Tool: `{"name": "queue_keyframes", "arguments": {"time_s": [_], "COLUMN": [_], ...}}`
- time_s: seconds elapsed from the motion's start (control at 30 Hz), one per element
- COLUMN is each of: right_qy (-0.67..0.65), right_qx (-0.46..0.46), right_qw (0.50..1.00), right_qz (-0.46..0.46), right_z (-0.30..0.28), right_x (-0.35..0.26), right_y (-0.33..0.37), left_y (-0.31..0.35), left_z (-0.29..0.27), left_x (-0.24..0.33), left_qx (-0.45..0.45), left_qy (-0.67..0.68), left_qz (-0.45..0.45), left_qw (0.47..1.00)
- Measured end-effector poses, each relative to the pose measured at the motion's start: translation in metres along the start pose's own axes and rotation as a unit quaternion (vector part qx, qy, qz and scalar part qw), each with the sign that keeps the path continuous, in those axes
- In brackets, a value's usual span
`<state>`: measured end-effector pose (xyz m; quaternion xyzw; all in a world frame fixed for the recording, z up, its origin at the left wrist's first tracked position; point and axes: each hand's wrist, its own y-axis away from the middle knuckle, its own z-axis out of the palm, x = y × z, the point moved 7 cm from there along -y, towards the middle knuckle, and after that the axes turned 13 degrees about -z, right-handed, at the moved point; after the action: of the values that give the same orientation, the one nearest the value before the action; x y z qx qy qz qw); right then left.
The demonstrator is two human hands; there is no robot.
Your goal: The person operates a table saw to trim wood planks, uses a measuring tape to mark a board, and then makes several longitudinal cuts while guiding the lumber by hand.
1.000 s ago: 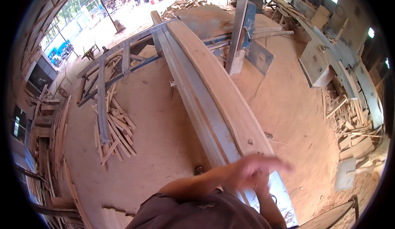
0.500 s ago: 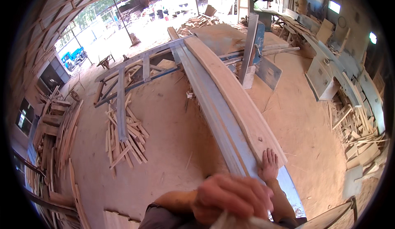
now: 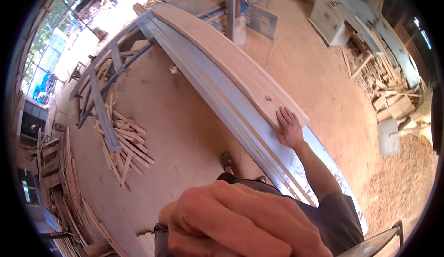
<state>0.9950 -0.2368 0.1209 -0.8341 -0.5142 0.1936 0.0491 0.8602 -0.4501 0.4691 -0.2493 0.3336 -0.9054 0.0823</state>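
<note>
Left hand point(image 3: 245, 222) looms up close, cut off at the near edge; fingers curled, palm hidden, can't tell if it's gripping anything. It blocks much of the torso. 1 shoe point(image 3: 225, 160) shows, the other mostly covered. Right hand point(image 3: 290, 128) open, fingers laid flat on the plank point(image 3: 243, 70) (near end only). Plank lies lengthwise on the metal bench point(image 3: 238, 95), running far-left from that hand.
</note>
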Motion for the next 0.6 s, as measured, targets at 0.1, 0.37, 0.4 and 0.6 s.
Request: {"name": "queue_keyframes", "arguments": {"time_s": [0.1, 0.37, 0.4, 0.6], "right_qy": [0.027, 0.022, 0.026, 0.025], "right_qx": [0.018, 0.006, 0.008, 0.032], "right_qw": [0.999, 0.998, 0.998, 0.999], "right_qz": [0.024, 0.057, 0.058, 0.034], "right_z": [0.001, 0.003, 0.003, -0.003], "right_x": [0.010, 0.008, 0.011, 0.007], "right_y": [0.007, 0.012, 0.012, 0.008], "left_y": [-0.016, -0.025, -0.027, -0.060], "left_z": [-0.016, -0.035, -0.038, -0.040], "left_x": [-0.010, -0.021, -0.023, -0.008], "left_qx": [-0.036, 0.033, 0.036, -0.061], "left_qy": [-0.001, 0.078, 0.085, 0.020], "left_qz": [-0.058, 0.001, 0.008, 0.051], "left_qw": [0.998, 0.996, 0.996, 0.997]}}
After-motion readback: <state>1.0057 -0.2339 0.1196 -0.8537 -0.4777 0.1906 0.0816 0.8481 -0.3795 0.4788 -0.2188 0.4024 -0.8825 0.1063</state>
